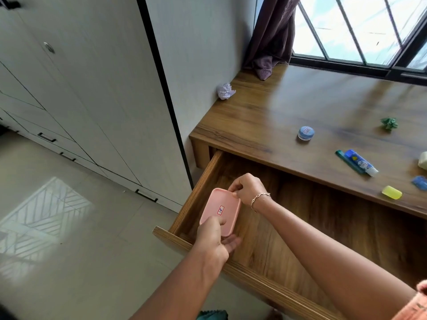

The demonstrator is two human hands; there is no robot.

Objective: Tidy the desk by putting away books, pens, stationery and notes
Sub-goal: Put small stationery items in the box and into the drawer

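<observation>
Wooden desk (288,107) holds blue jar (305,133), tube (360,162), yellow block (391,192) — crumpled paper (225,91).

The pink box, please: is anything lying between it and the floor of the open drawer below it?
Nothing visible does. The left hand and right hand hold the pink box over the left end of the drawer; only the left hand's fingers reach beneath its near edge.

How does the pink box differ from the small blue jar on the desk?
The pink box is a flat rounded rectangle; the blue jar is round and looks smaller. The box is held by the left hand and right hand over the open drawer; the jar stands untouched on the desk. Both carry a small sticker on top.
</observation>
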